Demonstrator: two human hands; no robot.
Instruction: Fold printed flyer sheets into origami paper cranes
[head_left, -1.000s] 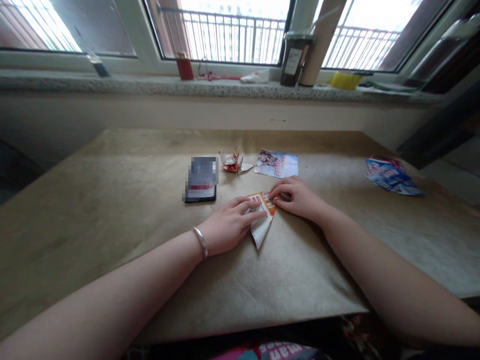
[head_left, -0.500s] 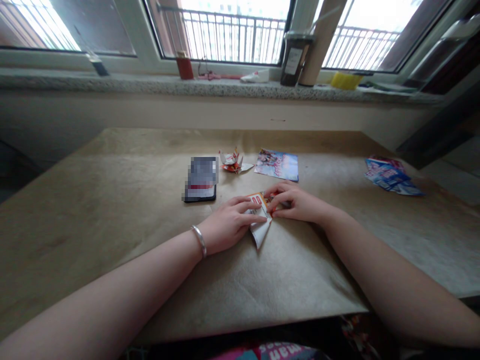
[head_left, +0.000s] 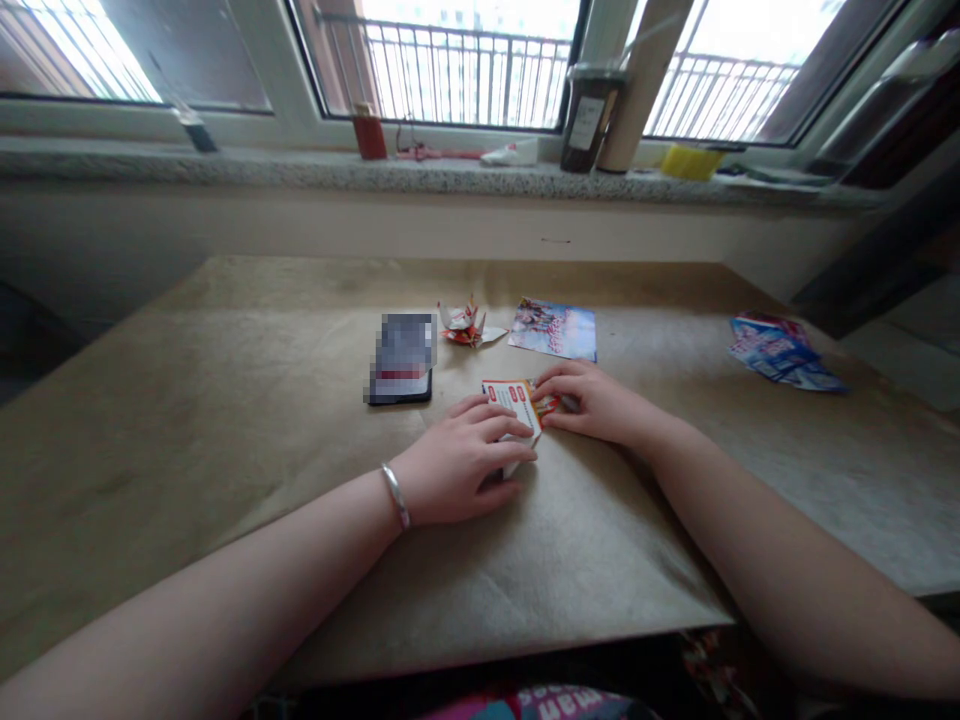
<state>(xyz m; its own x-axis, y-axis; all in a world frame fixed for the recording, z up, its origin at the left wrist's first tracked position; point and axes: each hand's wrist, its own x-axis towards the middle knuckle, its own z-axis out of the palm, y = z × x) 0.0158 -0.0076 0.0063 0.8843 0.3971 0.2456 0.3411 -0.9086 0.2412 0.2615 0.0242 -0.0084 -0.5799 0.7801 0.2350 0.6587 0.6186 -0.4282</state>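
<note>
A small printed sheet of paper [head_left: 512,393], white with red marks and an orange edge, lies partly folded on the table in front of me. Flat across its near part rests my left hand [head_left: 480,455], fingers stretched out, a silver bangle on the wrist. My right hand [head_left: 574,400] touches the paper's right edge, its fingers slightly apart and pressing down from above. Both hands hide parts of the sheet. Beyond them stands a folded paper figure [head_left: 463,325] with white and red pointed parts.
A blurred-out phone [head_left: 401,360] lies left of the paper figure. At its right is a blue and pink printed sheet [head_left: 555,328]. Several more sheets [head_left: 784,352] are fanned out at the far right. Bottles and a dark container [head_left: 592,118] line the windowsill [head_left: 270,170].
My left hand has shifted slightly toward me and spread over the paper. The pointed flap that stuck out toward me is now folded or covered, and more of the printed side shows.
</note>
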